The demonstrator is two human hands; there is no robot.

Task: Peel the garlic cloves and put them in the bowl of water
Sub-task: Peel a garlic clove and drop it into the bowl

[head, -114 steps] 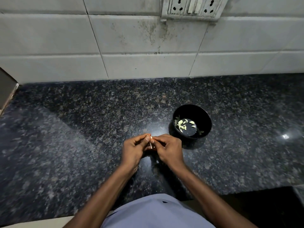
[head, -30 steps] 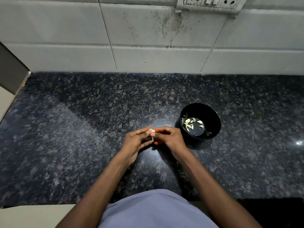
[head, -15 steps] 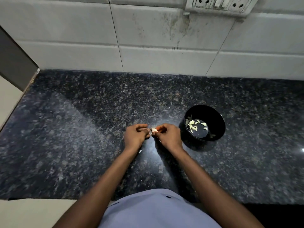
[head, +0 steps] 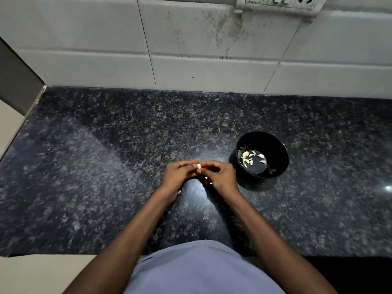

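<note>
A small pale garlic clove is pinched between the fingertips of my left hand and my right hand, just above the dark granite counter. Both hands meet at the clove, fingers curled around it. A little to the right of my right hand stands a black bowl with water, and several peeled garlic cloves float in it. Small pale bits show under both hands; what they are I cannot tell.
A white tiled wall rises behind the counter, with a switch and socket plate at the top right. A grey panel closes the counter's left end. The counter's front edge runs near my blue shirt.
My hands stay together on the clove, with small finger shifts as they work at it. The camera view has tilted and slid a little. The bowl has not moved on the counter.
</note>
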